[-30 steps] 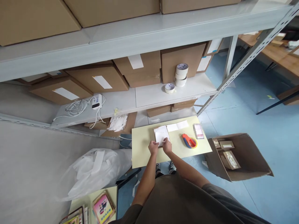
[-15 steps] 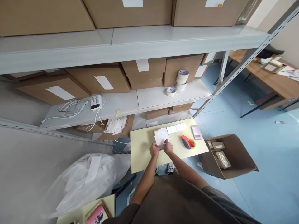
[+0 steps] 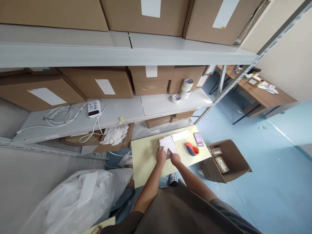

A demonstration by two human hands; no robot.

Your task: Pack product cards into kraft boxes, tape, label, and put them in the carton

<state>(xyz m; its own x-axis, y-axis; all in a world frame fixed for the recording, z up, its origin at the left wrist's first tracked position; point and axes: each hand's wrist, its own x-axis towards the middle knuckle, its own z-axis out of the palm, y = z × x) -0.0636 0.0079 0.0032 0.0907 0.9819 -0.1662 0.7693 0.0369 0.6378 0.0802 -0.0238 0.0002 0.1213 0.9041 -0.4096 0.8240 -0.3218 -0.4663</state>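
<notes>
Tape rolls (image 3: 185,90), a cable (image 3: 56,123) and boxes (image 3: 84,85) sit on the shelf (image 3: 158,105); a plastic bag (image 3: 70,204) lies before its left part.

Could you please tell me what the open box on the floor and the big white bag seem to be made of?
Open box: matt brown cardboard, by its colour and thin, stiff walls.
White bag: probably thin plastic film, softly shiny, as it looks translucent and wrinkled.

Soft, fairly bright light from a source out of view fills the room. Faint sheen lies on the blue floor (image 3: 263,198); dim shadow sits beneath the shelves (image 3: 156,105). The paper (image 3: 167,143) is pale, its detail unreadable. Wide-angle stretch bends the edges, and coarse pixels mask the card (image 3: 198,139).
</notes>
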